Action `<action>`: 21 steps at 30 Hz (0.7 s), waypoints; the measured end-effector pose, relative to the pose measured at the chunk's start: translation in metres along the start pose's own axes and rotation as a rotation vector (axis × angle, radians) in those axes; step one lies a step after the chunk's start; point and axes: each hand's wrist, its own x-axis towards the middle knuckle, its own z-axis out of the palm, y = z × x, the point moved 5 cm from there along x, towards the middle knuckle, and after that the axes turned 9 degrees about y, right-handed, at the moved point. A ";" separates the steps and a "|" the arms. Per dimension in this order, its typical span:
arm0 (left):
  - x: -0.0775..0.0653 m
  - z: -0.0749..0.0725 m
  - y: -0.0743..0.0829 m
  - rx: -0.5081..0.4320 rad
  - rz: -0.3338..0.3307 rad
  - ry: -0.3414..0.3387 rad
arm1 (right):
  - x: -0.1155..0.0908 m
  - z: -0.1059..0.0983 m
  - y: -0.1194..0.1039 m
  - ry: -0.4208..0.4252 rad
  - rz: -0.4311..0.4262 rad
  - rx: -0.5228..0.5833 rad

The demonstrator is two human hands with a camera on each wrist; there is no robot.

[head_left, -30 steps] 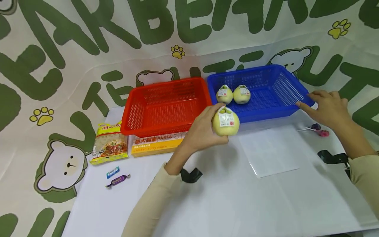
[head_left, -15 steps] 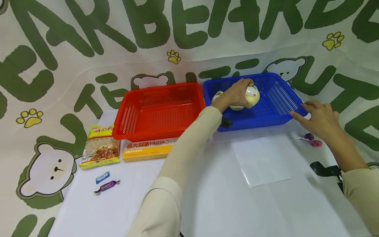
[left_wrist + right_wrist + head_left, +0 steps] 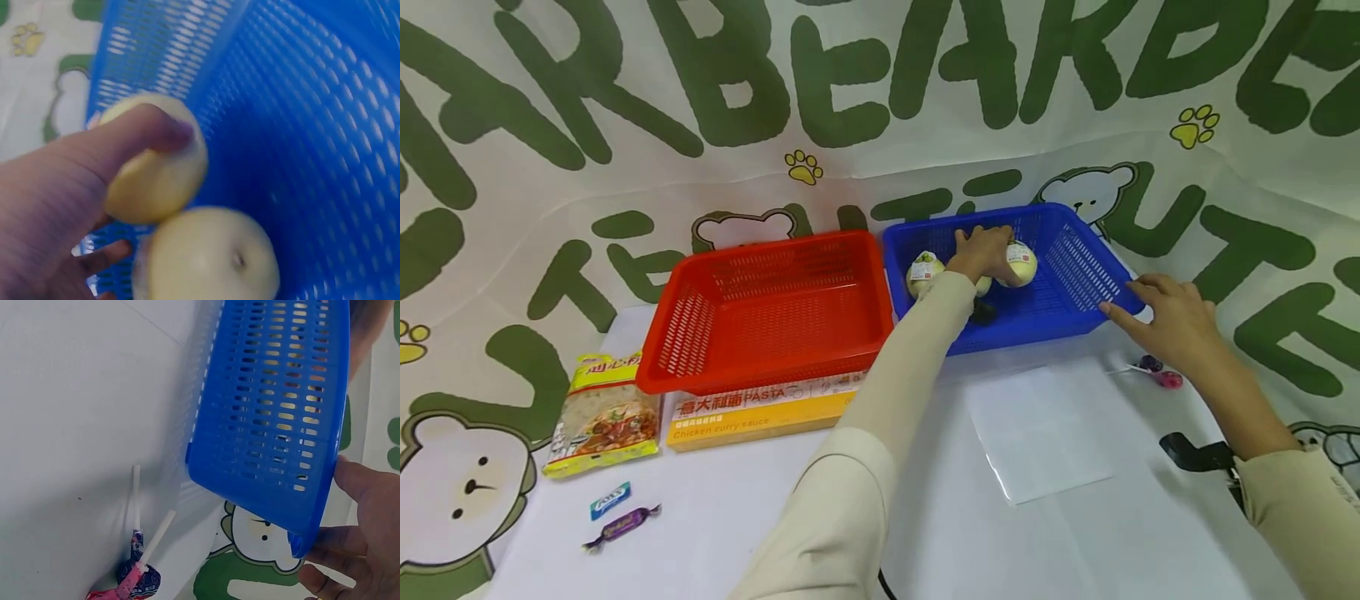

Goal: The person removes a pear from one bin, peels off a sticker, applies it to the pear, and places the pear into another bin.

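Observation:
In the head view my left hand (image 3: 987, 254) is down inside the blue basket (image 3: 1045, 321), at a pale yellow pear (image 3: 1022, 265) with a white label. The left wrist view shows the thumb (image 3: 147, 131) bent over this pear (image 3: 165, 181), the other fingers partly hidden behind and below it. A second pear (image 3: 215, 256) lies right against it. Another labelled pear (image 3: 922, 271) sits at the basket's left end. My right hand (image 3: 1176, 321) grips the basket's right front corner, thumb on the rim and fingers under it in the right wrist view.
Left of the blue basket stands a red basket (image 3: 775, 325), with a yellow pasta box (image 3: 760, 421) before it. A noodle bag (image 3: 606, 417) and two wrapped candies (image 3: 625, 523) lie further left. A clear plastic sheet (image 3: 1037, 433) and two lollipops (image 3: 1165, 378) lie front right.
My left hand has carried the pear from over the table into the blue basket and lowered it beside the others. My right hand stays at the basket's corner. The head view has shifted.

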 end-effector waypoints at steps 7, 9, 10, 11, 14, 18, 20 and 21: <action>-0.013 0.009 -0.031 0.055 -0.062 0.010 | 0.013 0.016 -0.024 -0.024 -0.054 0.049; -0.019 0.005 -0.037 0.067 -0.075 -0.008 | 0.017 0.017 -0.029 -0.015 -0.071 0.063; -0.023 0.000 -0.040 0.066 -0.077 -0.027 | 0.019 0.018 -0.030 -0.010 -0.080 0.070; -0.027 -0.004 -0.044 0.067 -0.077 -0.042 | 0.020 0.020 -0.031 -0.006 -0.087 0.075; -0.035 -0.025 -0.047 0.040 -0.059 -0.066 | 0.022 0.017 -0.028 0.011 -0.088 0.085; -0.057 -0.061 -0.054 -0.071 -0.034 0.056 | 0.031 0.006 -0.016 0.006 -0.072 0.078; -0.076 -0.080 -0.057 -0.129 0.004 0.162 | 0.036 -0.006 -0.006 0.010 -0.056 0.064; -0.088 -0.089 -0.059 -0.171 0.023 0.216 | 0.039 -0.012 -0.001 0.023 -0.050 0.059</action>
